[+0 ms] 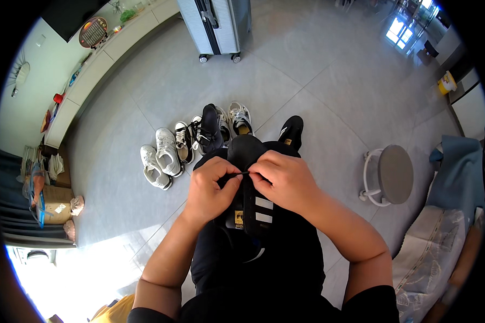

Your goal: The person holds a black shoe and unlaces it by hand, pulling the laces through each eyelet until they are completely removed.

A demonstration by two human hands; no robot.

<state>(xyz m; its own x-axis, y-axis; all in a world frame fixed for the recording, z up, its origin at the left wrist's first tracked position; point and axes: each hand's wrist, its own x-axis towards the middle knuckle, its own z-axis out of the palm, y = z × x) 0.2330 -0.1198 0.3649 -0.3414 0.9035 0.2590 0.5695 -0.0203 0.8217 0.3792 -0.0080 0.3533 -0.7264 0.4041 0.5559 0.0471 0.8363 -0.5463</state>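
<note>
A black shoe [246,149] with white side stripes and a gold tongue label rests on my black-trousered lap, toe pointing away from me. Over its front, my left hand [213,185] pinches a thin black shoelace [243,173] between thumb and forefinger. My right hand [283,180] pinches the same lace just beside it, the fingertips almost meeting. Hands and dark cloth hide part of the shoe. Beyond my right hand, a similar black striped shoe [292,131] points away on the floor; whether a foot is in it I cannot tell.
Several white and black-and-white sneakers [167,152] stand in a row on the grey tiles, a dark shoe [210,126] among them. A silver suitcase [226,29] stands farther off. To the right are a round stool [396,175] and a covered sofa [434,250]; a cardboard box [56,204] is left.
</note>
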